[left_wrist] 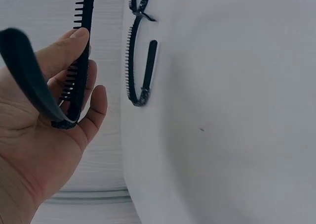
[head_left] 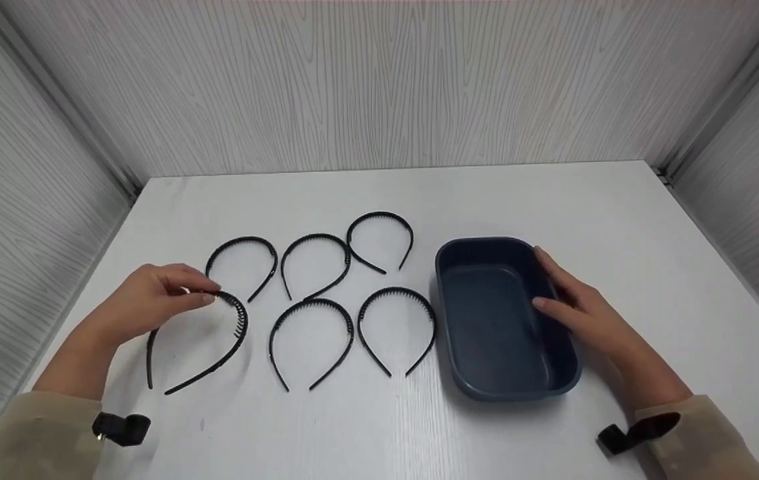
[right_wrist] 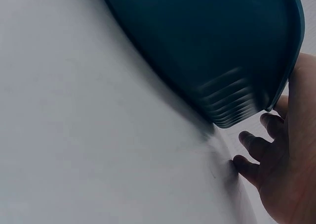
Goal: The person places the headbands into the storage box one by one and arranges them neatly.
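"Pinching what, exactly, is the left hand (head_left: pixel 143 303)?"

"One toothed black headband (head_left: pixel 244 327), gripped near the top of its arch between thumb and fingers. It's at the left of the white tabletop (head_left: pixel 379 433), its two ends pointing toward the person. Whether those ends touch the surface is hard to judge from above."

"And the right hand (head_left: pixel 589 320)?"

"Clamped on the right wall of a dark blue plastic basin (head_left: pixel 509 340), thumb over the rim on the inner side, the other fingers outside. The basin stands upright on the tabletop, right of the headbands, a rounded rectangle."

"How do the others lie?"

"Flat, arches away from the person. Three are farther back: a left one (head_left: pixel 243 239) just beyond the left hand, a middle one (head_left: pixel 316 235), and a right one (head_left: pixel 379 214) touching the middle one's side. Nearer are two more: one (head_left: pixel 313 302) in front of the middle one, and another (head_left: pixel 396 290) just beside the basin."

"What's around all that?"

"Pale wood-grain panels (head_left: pixel 379 87) at the back and both sides. Beige sleeves (head_left: pixel 39 433) cover the forearms."
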